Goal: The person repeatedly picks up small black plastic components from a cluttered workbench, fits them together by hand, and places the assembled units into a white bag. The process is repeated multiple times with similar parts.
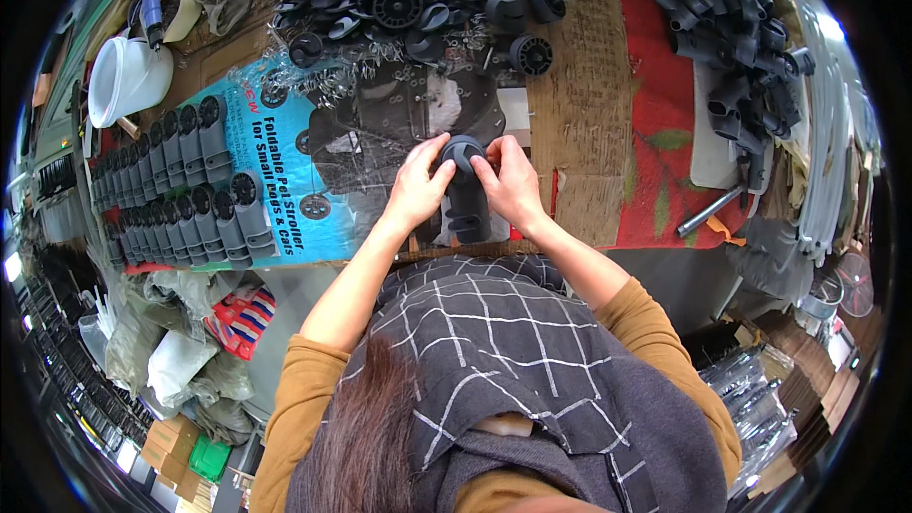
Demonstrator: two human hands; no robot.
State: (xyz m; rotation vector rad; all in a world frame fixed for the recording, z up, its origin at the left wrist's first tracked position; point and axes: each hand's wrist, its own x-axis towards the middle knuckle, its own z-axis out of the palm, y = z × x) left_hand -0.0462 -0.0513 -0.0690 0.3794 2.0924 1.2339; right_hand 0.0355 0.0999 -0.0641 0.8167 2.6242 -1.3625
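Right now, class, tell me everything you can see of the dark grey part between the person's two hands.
The dark grey part looks like moulded plastic. Its rounded far end bears a curved ridge; a tube-like body runs from there toward the person. The left hand and right hand touch that rounded end from either side, thumbs nearest the person. It appears near the worktable's front edge; whether it rests there is unclear.
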